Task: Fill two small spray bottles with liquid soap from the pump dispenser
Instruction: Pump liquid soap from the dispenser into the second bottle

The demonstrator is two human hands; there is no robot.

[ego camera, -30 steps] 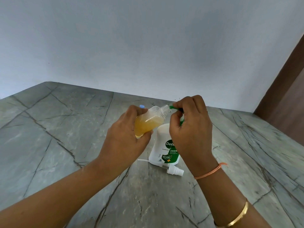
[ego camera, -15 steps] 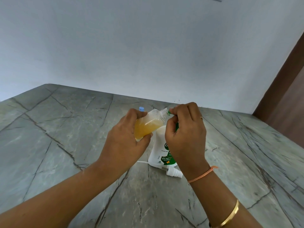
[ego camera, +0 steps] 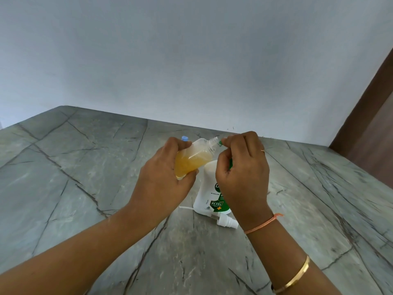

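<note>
Centre frame: left hand (ego camera: 163, 184) wraps the tilted, half-full spray bottle (ego camera: 191, 160), open neck at the green spout (ego camera: 220, 142); right hand (ego camera: 244, 177) curls over the head of the pump dispenser (ego camera: 209, 188). I judge the neck could slip off mid-press, spilling soap.

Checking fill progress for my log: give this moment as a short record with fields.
left hand: holds small clear plastic spray bottle, tilted, neck at green nozzle
right hand: curled over top of white plastic pump dispenser
bottle contents: amber liquid, partly full
loose part: white spray cap with tube, lying on grey veined table before dispenser
</note>
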